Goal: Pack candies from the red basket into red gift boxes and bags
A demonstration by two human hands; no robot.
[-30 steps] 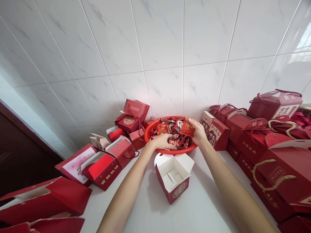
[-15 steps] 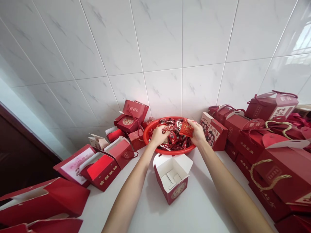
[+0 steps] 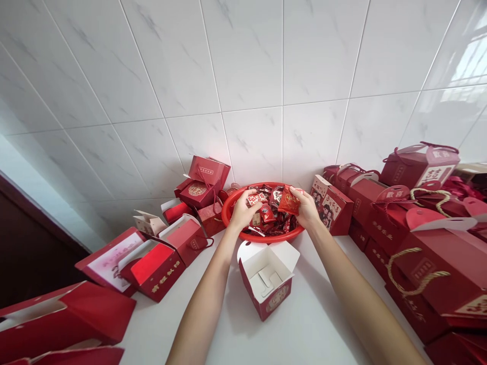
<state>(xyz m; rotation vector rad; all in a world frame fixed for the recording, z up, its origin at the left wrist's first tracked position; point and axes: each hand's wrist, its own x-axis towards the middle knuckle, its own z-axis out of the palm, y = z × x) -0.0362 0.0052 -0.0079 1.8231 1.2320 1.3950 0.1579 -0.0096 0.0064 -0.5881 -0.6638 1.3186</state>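
Note:
A red oval basin (image 3: 274, 238) full of small wrapped candies stands against the wall. Over its left part, my left hand (image 3: 243, 209) is closed on a small red and white packet (image 3: 256, 198). My right hand (image 3: 306, 207), at the basin's right side, grips a larger red packet (image 3: 289, 202) with gold print. In front of the basin, an open red box (image 3: 266, 279) with a white inside sits on the white table (image 3: 292, 329); its flaps are up and nothing shows inside it.
Several red boxes (image 3: 163, 268) stand at the left, some open. Stacked red gift boxes (image 3: 445, 263) with rope handles fill the right side. A box with printed figures (image 3: 331, 205) touches the basin's right. Behind is a tiled wall (image 3: 251, 142).
My left hand has lifted slightly with the small packet, showing more candies below. My right hand still holds the red packet. The whole view has shifted a little.

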